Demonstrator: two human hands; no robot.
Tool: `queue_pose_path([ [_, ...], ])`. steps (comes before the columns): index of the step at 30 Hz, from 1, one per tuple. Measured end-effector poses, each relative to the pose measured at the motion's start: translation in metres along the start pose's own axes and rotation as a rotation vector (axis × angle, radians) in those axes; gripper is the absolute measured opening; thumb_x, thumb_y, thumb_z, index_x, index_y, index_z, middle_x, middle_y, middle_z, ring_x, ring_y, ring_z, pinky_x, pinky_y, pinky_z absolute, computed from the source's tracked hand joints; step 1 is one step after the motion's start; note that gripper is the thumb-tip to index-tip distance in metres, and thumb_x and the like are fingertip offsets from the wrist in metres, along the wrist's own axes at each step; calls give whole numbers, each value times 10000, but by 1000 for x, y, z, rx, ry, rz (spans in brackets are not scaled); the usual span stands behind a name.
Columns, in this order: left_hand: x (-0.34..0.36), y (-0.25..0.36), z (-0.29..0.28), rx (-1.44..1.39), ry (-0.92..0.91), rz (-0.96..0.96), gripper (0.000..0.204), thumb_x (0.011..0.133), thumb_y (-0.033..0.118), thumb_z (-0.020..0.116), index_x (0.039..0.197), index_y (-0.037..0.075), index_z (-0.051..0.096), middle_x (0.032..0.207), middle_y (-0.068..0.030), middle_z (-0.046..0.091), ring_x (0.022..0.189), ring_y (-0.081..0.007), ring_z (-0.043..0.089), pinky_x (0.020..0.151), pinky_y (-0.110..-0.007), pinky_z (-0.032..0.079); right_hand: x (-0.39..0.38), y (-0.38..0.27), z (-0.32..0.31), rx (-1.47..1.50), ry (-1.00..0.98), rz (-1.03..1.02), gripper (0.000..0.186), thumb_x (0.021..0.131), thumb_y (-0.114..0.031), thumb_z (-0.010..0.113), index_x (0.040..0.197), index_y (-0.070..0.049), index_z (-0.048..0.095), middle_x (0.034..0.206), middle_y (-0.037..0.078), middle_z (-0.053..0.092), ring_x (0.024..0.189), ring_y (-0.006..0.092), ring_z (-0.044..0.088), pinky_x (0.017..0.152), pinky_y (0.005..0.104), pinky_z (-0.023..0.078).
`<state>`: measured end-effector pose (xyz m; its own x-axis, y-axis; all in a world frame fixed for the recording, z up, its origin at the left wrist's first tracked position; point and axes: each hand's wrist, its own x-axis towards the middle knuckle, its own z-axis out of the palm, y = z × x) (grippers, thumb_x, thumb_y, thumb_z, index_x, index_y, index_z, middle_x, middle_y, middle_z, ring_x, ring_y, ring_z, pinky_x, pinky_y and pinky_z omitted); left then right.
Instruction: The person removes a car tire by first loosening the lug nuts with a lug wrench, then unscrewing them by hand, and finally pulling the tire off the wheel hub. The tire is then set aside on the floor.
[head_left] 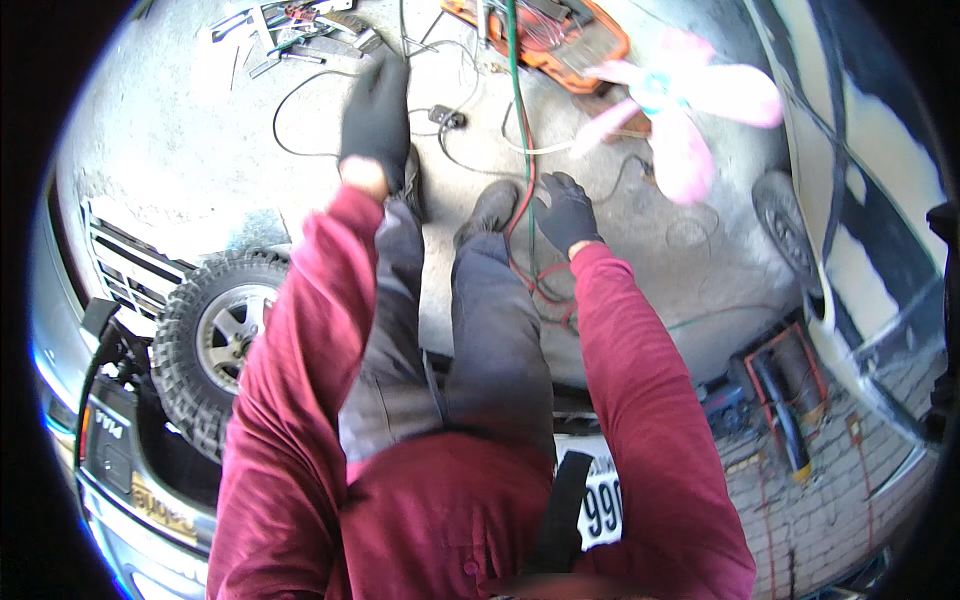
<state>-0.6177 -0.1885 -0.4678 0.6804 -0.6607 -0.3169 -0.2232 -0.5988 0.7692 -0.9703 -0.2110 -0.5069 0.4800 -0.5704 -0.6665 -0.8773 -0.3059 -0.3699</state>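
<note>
On the floor [180,130], upper left, lies the tool pile [330,45] — left hand [376,115] is right at its near edge. Fingers point toward the pieces; can't tell from this angle whether they're grasping one. Right hand [567,210] is just beside the green hose [516,60] and red hose [519,210], fingers loose, thumb apart, nothing visible in them. Hose contact: can't tell.

Progress, my read: early. Done: left hand is in reach of the pile. Outstanding: no piece visibly lifted clear, everything lying loose and unsorted.

Pile look: mostly grey metal, long flat bars and thinner rods crossing at odd angles, a bit of red among them. Too small to name each one. Orange case [622,40] lies open to the right with more gear inside — pink fan [665,95] overlaps its lower corner, blades blurred.
</note>
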Motion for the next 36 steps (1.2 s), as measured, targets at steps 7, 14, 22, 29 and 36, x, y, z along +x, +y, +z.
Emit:
queue_pose_path([
  [7,-133,-223,74,32,-574,-977,505,996,449,539,1349,113,670,1243,-245,720,1197,-421,674,1036,-420,509,109,60,50,-346,-173,-70,689,902,-346,712,1472,-6,527,1543,248,488,1423,405,473,1176,470,418],
  [14,-150,-244,146,269,-702,-625,577,977,472,547,1345,44,664,1293,-254,696,1238,-440,640,1059,-468,495,170,85,119,-606,-313,-143,861,875,-383,749,1588,-85,370,1581,227,452,1474,436,405,1180,529,411],
  [22,-159,-253,205,-227,-783,-698,594,969,526,557,1319,59,665,1240,-220,723,1175,-371,681,1053,-404,497,146,64,122,-314,-739,69,476,910,-359,685,1252,-29,707,1111,230,743,1080,395,708,974,479,542],
  [29,-141,-226,239,-1136,-560,-1396,636,1049,640,481,1336,81,573,997,-132,723,949,-303,721,794,-481,596,53,35,78,-131,-634,-345,341,878,-233,651,1143,-46,757,1109,226,745,1035,432,691,955,477,548],
  [36,-109,-220,185,-472,-753,-482,403,1052,380,568,1254,44,662,972,-190,749,931,-328,738,844,-408,573,115,45,80,156,-412,80,431,1005,-196,584,1353,51,643,1349,250,681,1225,313,681,1058,386,504],
])
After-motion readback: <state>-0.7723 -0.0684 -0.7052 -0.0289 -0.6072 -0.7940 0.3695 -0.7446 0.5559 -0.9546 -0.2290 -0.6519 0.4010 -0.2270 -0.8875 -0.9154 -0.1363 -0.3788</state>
